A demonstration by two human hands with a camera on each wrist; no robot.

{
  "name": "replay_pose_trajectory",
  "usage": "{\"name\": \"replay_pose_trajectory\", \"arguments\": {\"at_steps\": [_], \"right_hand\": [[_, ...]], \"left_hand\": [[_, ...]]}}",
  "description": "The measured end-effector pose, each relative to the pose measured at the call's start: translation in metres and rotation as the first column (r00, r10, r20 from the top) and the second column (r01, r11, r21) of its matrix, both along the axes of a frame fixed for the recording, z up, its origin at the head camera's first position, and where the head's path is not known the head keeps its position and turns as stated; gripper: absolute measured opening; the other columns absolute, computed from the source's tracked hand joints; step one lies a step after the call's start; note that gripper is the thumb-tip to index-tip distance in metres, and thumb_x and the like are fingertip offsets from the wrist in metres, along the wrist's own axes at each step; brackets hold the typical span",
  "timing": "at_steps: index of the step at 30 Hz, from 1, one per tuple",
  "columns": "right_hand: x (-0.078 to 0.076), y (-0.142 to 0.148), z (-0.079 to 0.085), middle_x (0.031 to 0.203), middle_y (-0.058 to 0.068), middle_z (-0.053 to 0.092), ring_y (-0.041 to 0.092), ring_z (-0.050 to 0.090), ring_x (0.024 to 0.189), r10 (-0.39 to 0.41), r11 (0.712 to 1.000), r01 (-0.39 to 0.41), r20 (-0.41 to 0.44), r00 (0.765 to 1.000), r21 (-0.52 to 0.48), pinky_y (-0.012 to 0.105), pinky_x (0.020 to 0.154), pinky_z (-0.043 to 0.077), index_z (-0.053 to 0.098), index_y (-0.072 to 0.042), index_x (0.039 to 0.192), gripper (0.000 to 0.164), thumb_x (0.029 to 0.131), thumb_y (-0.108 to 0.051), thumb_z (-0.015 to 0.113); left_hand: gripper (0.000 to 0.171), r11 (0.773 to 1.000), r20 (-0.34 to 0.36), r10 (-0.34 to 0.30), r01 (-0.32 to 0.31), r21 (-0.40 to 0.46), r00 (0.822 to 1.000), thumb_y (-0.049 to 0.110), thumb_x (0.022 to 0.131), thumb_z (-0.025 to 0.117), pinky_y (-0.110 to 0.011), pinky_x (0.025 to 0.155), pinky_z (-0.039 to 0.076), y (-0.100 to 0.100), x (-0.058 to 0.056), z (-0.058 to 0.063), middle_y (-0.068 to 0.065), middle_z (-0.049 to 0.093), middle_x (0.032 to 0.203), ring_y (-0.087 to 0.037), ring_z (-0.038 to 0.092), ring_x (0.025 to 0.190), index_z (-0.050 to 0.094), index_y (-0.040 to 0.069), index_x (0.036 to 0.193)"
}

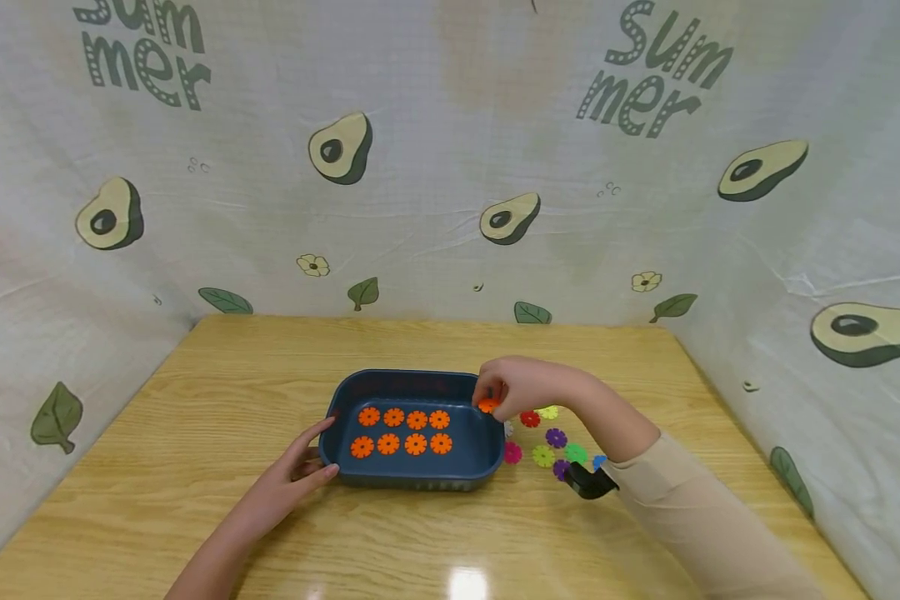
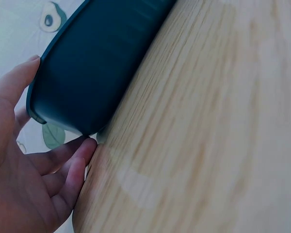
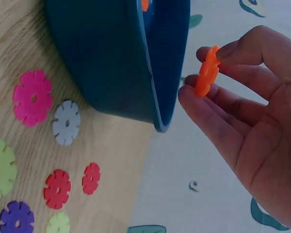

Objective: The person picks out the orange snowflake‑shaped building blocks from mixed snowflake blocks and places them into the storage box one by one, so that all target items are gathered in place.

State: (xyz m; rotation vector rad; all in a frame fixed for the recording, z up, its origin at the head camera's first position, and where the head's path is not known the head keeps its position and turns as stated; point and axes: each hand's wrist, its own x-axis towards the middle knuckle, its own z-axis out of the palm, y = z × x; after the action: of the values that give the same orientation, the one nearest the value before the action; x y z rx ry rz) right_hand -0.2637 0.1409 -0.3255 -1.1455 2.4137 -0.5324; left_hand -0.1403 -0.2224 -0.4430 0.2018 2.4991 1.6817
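A dark blue rectangular tub (image 1: 420, 482) stands on the table. On its floor lie several orange notched plastic discs (image 1: 416, 444), in two rows. My left hand (image 1: 288, 483) holds the tub's left end, with a fingertip and the thumb at the rim; in the left wrist view other fingers (image 2: 75, 170) curl under beside its base. Over the tub's right end, my right hand (image 1: 521, 387) pinches another orange disc (image 3: 207, 72) between thumb and fingers. The right wrist view shows that disc on edge, just past the tub's rim.
Right of the tub, loose notched discs lie on the wooden table (image 1: 255, 367): pink (image 3: 33, 98), white (image 3: 66, 123), red (image 3: 56, 189), purple (image 1: 557, 437), green (image 1: 575, 453) and others. A printed cloth (image 1: 420, 250) hangs behind and at both sides.
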Motion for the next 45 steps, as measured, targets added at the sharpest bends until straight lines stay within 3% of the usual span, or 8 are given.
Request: {"name": "replay_pose_trajectory", "arguments": {"at_steps": [10,16,22,29,38,45], "right_hand": [[-0.017,-0.020,-0.004,0.096,-0.006,0.062,0.015,0.057,0.081,0.013,1.000,-0.014,0.079,0.997,0.007,0.030,0.071,0.051,0.071,-0.008,0.107,0.026,0.081,-0.004,0.070],[-0.023,-0.029,-0.014,0.094,-0.006,0.062,0.015,0.057,0.080,0.033,0.999,-0.035,0.080,0.996,0.018,0.030,0.071,0.051,0.071,-0.006,0.105,0.025,0.080,-0.002,0.072],[-0.024,-0.034,-0.026,0.095,-0.006,0.060,0.013,0.057,0.082,0.084,0.996,-0.085,0.021,0.996,0.033,0.028,0.072,0.050,0.071,-0.005,0.105,0.027,0.079,-0.001,0.073],[-0.025,-0.041,-0.036,0.098,-0.007,0.058,0.012,0.055,0.083,0.139,0.985,-0.127,-0.097,0.985,0.120,0.027,0.074,0.048,0.072,-0.009,0.106,0.028,0.078,-0.005,0.076],[-0.025,-0.043,-0.046,0.097,-0.006,0.059,0.012,0.051,0.078,0.222,0.966,-0.181,-0.235,0.946,0.184,0.027,0.072,0.046,0.072,-0.012,0.105,0.026,0.080,-0.011,0.078],[-0.024,-0.045,-0.051,0.091,-0.006,0.056,0.011,0.049,0.075,0.257,0.951,-0.192,-0.275,0.927,0.242,0.026,0.069,0.045,0.072,-0.011,0.104,0.024,0.081,-0.010,0.077]], "left_hand": [[0.068,1.000,0.004,0.000,0.000,0.007,1.000,0.022,0.094,0.067,-0.025,0.085,0.048,-0.001,0.000,-0.001,-0.023,0.053,0.132,-0.032,0.059,0.114,0.031,0.023,0.152],[0.068,1.000,0.026,0.013,-0.013,0.006,1.000,0.024,0.094,0.067,-0.027,0.086,0.048,0.001,0.000,0.001,-0.022,0.052,0.133,-0.031,0.058,0.115,0.032,0.025,0.152],[0.068,1.000,0.037,0.007,-0.007,0.018,0.999,0.023,0.095,0.066,-0.028,0.087,0.048,0.001,0.001,0.002,-0.022,0.051,0.135,-0.032,0.057,0.116,0.031,0.025,0.152],[0.068,1.000,0.027,0.003,-0.003,0.015,1.000,0.022,0.095,0.066,-0.031,0.088,0.048,0.000,0.001,0.002,-0.022,0.051,0.133,-0.032,0.057,0.116,0.031,0.024,0.153],[0.068,1.000,0.035,0.008,-0.008,0.011,0.999,0.027,0.094,0.067,-0.034,0.089,0.048,0.000,0.000,0.001,-0.020,0.052,0.134,-0.032,0.057,0.117,0.031,0.027,0.152],[0.067,1.000,0.038,0.004,-0.005,0.019,0.999,0.025,0.095,0.066,-0.032,0.088,0.048,0.000,0.000,0.001,-0.020,0.052,0.133,-0.031,0.057,0.117,0.031,0.026,0.152]]}}
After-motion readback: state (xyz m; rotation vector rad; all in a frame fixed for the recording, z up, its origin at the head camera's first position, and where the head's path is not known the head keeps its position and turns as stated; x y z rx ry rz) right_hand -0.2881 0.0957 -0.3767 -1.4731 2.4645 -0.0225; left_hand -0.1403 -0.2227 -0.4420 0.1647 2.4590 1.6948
